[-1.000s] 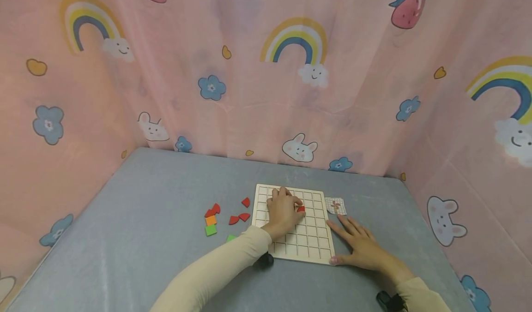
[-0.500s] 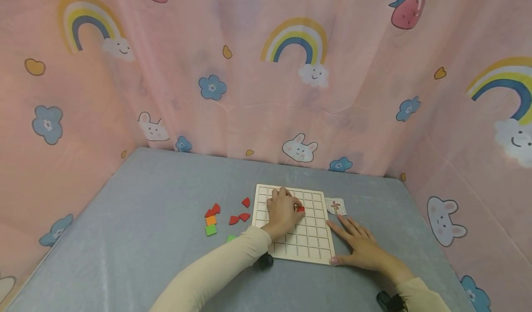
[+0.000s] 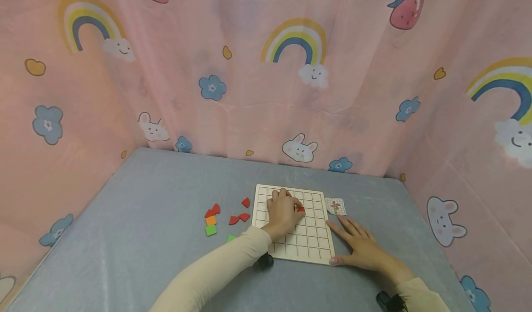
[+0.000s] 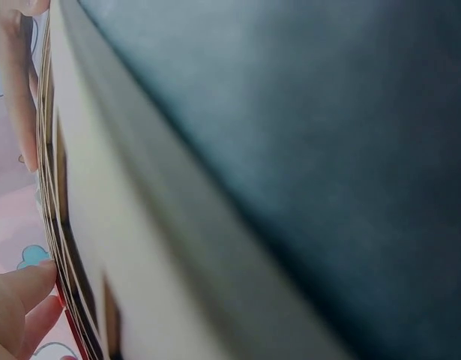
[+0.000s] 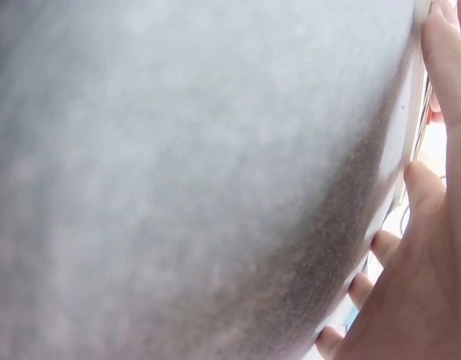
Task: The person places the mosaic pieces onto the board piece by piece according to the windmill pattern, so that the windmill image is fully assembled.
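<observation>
A pale wooden board (image 3: 309, 245) marked with a square grid lies on the table. My left hand (image 3: 284, 214) reaches over its upper middle, thumb and index finger pinching a small red piece (image 3: 301, 209) at the board's surface; the fingers partly cover it. In the left wrist view, the left fingertips (image 4: 41, 281) sit close to the board's edge-on surface with a sliver of red by them. My right hand (image 3: 360, 247) rests with fingers spread along the board's right side, thumb at the near right corner. Its fingers also show in the right wrist view, by the board edge (image 5: 416, 97).
Left of the board lie several red fan-shaped pieces (image 3: 234, 220), an orange square (image 3: 211, 220) and a green square (image 3: 211, 230). Another green piece (image 3: 231, 238) is partly behind the left sleeve. A small patterned card (image 3: 335, 206) touches the board's right side. Printed curtains surround the grey table (image 3: 166, 187).
</observation>
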Motion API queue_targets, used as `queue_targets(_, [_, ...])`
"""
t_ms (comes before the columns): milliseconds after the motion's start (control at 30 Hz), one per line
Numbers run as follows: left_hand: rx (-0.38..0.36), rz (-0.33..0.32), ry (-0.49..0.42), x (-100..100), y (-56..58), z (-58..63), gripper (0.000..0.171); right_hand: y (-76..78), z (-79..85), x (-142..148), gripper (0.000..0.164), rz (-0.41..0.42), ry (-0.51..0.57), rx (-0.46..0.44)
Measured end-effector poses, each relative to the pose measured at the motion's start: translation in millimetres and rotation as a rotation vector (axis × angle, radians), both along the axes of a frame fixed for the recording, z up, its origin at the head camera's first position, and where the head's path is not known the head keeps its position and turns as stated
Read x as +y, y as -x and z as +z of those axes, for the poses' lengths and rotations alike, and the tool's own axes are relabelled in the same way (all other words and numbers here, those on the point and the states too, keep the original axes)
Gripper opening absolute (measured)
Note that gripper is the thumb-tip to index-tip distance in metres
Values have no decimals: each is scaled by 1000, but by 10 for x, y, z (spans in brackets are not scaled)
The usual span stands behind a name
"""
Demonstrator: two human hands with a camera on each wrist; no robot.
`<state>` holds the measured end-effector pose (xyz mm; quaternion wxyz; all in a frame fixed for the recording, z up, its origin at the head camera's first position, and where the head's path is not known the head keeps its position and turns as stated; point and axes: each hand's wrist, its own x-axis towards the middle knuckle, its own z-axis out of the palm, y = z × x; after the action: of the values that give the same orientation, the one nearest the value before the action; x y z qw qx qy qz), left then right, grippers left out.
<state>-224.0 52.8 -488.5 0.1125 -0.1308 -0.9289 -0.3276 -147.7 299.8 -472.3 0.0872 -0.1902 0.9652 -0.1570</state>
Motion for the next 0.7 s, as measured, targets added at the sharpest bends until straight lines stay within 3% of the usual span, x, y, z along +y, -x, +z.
queue_targets(700, [-4,9,-12,12,-2,-6,16,1,-7,-7,105,-15,16,-21])
